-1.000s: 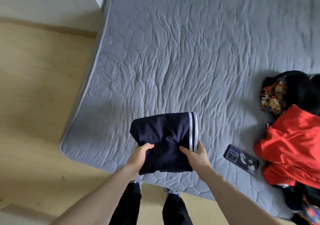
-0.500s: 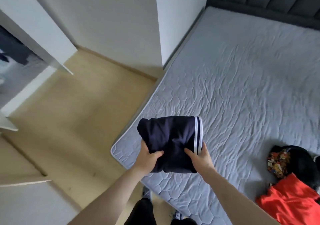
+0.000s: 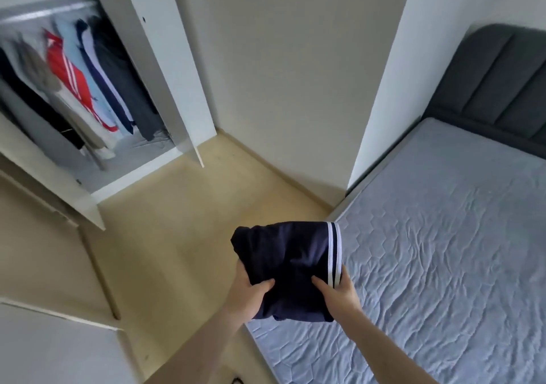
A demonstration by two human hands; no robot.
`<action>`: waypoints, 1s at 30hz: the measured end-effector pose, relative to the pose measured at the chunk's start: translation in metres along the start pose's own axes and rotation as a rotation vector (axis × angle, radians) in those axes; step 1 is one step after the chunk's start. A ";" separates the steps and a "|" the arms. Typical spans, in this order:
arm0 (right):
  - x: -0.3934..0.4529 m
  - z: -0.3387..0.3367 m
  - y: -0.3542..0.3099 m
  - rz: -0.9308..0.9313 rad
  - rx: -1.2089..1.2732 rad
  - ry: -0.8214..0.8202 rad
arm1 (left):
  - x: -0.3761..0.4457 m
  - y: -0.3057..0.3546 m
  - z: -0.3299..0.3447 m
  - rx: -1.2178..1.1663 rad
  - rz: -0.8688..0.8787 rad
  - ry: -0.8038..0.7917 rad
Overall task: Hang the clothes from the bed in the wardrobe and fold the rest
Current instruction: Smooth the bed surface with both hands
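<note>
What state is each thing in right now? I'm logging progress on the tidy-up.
navy garment: folded, held in the air over the bed corner.
left hand: grips the garment's left edge.
right hand: grips its striped edge.
wardrobe: door open.
hanging clothes: on the rail, blurred.
bed: grey cover wrinkled.

— What's in your hands?

— A folded navy garment (image 3: 291, 262) with white stripes along one edge. My left hand (image 3: 246, 293) and right hand (image 3: 339, 293) grip its near corners, thumbs on top, above the corner of the grey mattress (image 3: 443, 265).

— And beyond?

— An open wardrobe (image 3: 174, 67) at upper left, clothes hanging inside, among them a red jacket (image 3: 69, 73) with white stripes. A dark headboard (image 3: 496, 82) at right.
</note>
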State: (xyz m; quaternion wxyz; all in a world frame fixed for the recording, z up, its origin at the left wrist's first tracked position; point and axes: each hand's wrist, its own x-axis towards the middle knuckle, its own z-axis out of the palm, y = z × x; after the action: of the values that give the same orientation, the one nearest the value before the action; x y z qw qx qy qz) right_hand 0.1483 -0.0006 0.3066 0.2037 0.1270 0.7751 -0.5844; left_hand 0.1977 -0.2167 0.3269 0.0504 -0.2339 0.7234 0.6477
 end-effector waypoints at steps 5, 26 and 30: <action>0.027 0.104 -0.069 -0.067 0.006 -0.073 | 0.037 0.023 -0.115 -0.010 0.072 0.075; 0.153 0.389 -0.358 -0.323 0.001 -0.439 | 0.206 0.149 -0.430 -0.100 0.201 0.418; 0.191 0.434 -0.421 -0.367 -0.018 -0.499 | 0.248 0.188 -0.479 -0.132 0.209 0.480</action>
State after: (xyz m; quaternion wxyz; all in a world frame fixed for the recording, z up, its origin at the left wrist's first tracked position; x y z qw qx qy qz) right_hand -0.1317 -0.5440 0.4762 0.2799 -0.1642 0.7163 -0.6178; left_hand 0.0122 -0.7347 0.4800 -0.2052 -0.3074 0.6911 0.6212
